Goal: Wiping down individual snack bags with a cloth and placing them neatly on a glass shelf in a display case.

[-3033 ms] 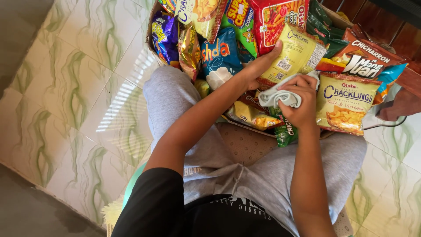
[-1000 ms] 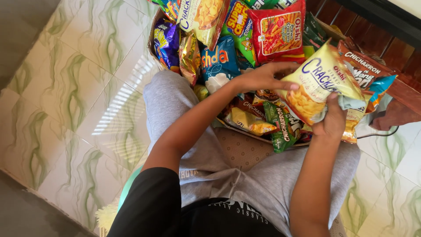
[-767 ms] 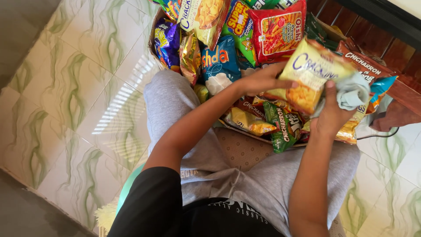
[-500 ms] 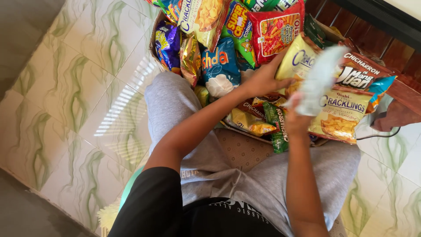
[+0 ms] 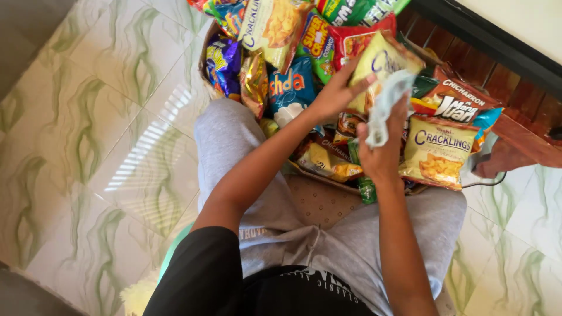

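Gripping tight, my left hand [image 5: 335, 93] holds a yellow snack bag [image 5: 380, 61] up over the box [image 5: 206, 44] of snacks. My right hand [image 5: 379, 153] squeezes a pale cloth [image 5: 386, 105], and the cloth touches the front of that bag. Just beside it lies another yellow bag [image 5: 438, 153], with a red bag [image 5: 456, 104] above. A blue bag [image 5: 291, 88] sits near my left wrist. I sit on the green tile floor [image 5: 105, 146].

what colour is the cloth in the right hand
Pale grey-white, slightly bluish; the cloth in the right hand shows in the head view.
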